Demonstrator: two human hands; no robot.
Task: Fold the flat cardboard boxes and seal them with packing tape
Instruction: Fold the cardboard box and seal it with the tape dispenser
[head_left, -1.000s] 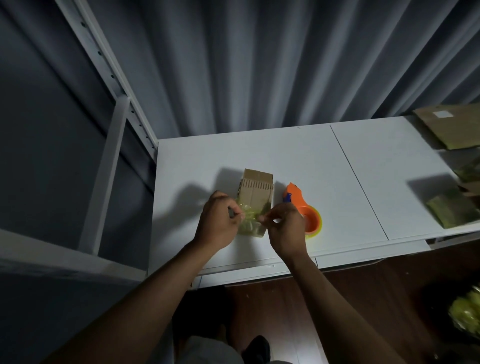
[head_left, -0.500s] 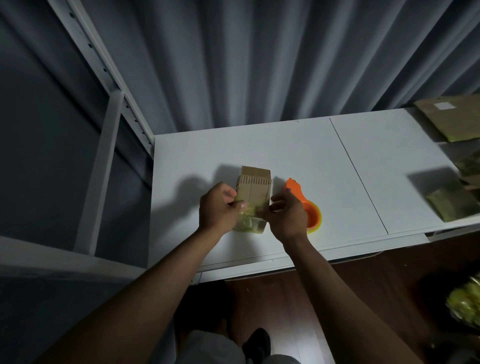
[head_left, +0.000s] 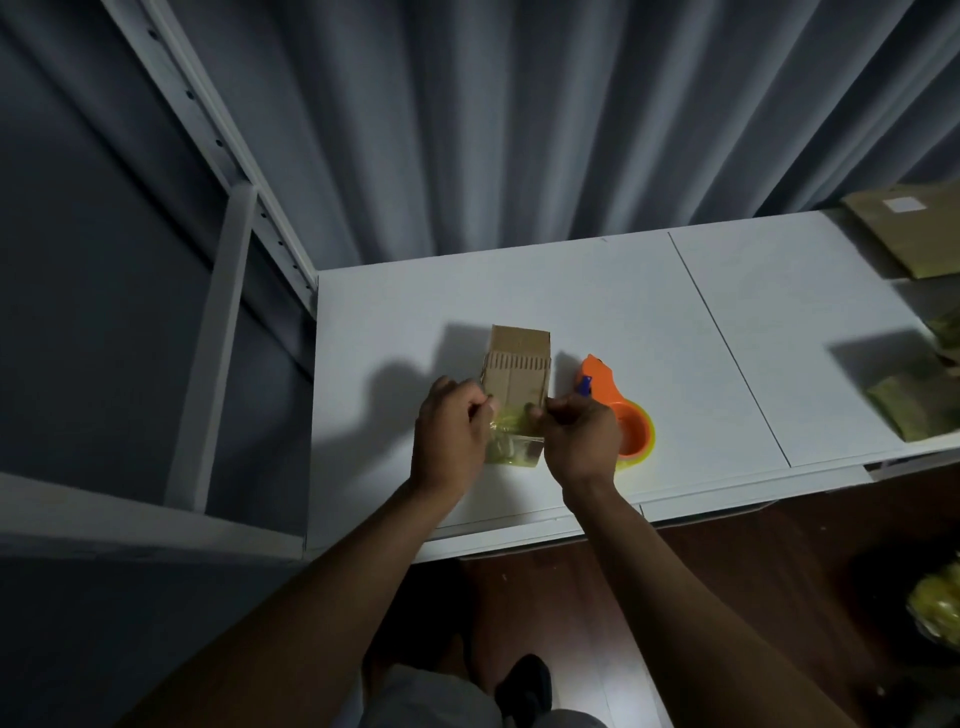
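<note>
a small cardboard box (head_left: 517, 382) lies on the white table (head_left: 597, 291) near its front edge, its near end covered in clear tape (head_left: 511, 441). the left hand (head_left: 451, 434) and right hand (head_left: 581, 439) sit at either side of that end, fingers curled and pinching the tape. an orange tape dispenser (head_left: 618, 410) lies just right of the box, beside the right hand.

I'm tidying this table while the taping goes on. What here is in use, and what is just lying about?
In use:
- box, with tape across its near end
- left hand and right hand, both pinching the tape
- dispenser, beside the box

Lying about:
- flat cardboard, far right
- taped packets, right edge
</note>
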